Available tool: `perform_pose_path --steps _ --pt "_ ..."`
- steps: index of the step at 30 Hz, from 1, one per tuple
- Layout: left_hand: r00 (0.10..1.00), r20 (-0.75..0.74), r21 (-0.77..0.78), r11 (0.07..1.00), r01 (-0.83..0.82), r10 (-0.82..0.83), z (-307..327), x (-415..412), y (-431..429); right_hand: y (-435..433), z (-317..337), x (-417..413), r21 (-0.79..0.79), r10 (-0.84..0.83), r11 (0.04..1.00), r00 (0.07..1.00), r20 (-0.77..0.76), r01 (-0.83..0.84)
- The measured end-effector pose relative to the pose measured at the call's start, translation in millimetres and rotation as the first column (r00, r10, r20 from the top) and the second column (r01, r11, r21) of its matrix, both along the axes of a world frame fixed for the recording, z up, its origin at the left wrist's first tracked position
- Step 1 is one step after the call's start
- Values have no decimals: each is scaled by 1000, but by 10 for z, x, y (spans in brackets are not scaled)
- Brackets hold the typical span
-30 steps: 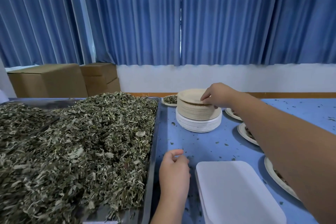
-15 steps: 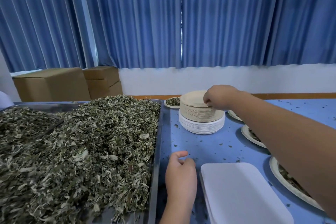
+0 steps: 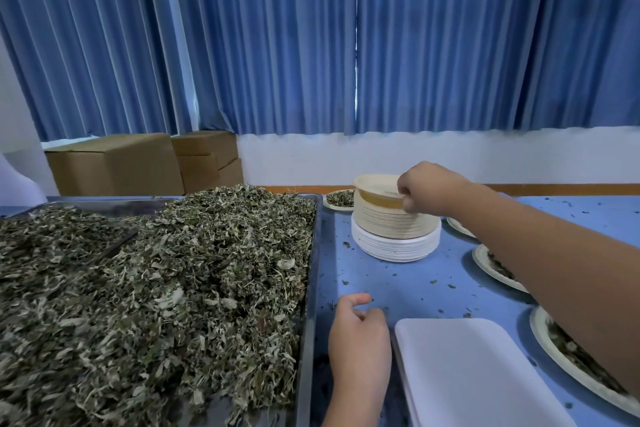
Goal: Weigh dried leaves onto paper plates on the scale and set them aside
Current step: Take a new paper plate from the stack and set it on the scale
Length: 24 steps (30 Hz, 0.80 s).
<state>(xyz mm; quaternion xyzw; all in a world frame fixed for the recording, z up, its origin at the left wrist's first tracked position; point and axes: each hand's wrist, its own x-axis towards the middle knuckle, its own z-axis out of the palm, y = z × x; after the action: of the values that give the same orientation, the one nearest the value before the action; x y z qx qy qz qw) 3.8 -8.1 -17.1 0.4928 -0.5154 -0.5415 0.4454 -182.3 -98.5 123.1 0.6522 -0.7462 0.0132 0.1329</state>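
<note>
A person's right hand (image 3: 426, 189) reaches across a blue table (image 3: 408, 288) and pinches the rim of the top paper plate (image 3: 375, 185), which sits tilted, one edge raised off a tall stack of tan plates (image 3: 391, 224). That stack stands on a shorter stack of white plates (image 3: 394, 248). The left hand (image 3: 358, 333) rests on the table with fingers loosely curled, holding nothing, between a metal tray (image 3: 310, 288) and a white scale (image 3: 478, 374) that has nothing on its top. The tray, on the left, is heaped with dried leaves (image 3: 156, 288). Plates already holding leaves (image 3: 485, 258) lie along the right side, partly hidden by the forearm, and another leaf-filled plate (image 3: 337, 199) sits behind the stack. Cardboard boxes (image 3: 114, 165) stand beneath blue curtains (image 3: 450, 38)
</note>
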Motion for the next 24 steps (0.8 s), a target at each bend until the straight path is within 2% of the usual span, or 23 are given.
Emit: perform_pose_path --steps 2,7,9,11,14,17,21,24 --pt "1000 1 1 1000 3 -3 6 0 1 74 10 -28 -61 37 998 994 100 -31" --pt "999 -39 -1 1000 0 0 13 14 9 453 -106 -32 -279 177 954 957 229 -110" --pt "997 -72 -24 999 -37 35 31 18 10 706 -248 33 -389 286 902 935 211 -188" --pt "984 -144 -85 990 -116 103 88 47 37 993 -395 93 -459 364 845 924 117 -275" --pt "933 -342 -136 977 -163 108 217 108 115 1425 -572 144 -452 421 827 901 102 -335" --pt "891 -452 -103 990 -97 40 325 149 232 1826 -679 176 -396 431 845 897 103 -360" --pt "891 -450 -6 997 71 -66 388 222 301 2277 -752 217 -368 482 839 862 158 -402" --pt "934 -344 37 992 118 -98 411 259 299 2467 -893 215 -384 486 849 823 294 -363"
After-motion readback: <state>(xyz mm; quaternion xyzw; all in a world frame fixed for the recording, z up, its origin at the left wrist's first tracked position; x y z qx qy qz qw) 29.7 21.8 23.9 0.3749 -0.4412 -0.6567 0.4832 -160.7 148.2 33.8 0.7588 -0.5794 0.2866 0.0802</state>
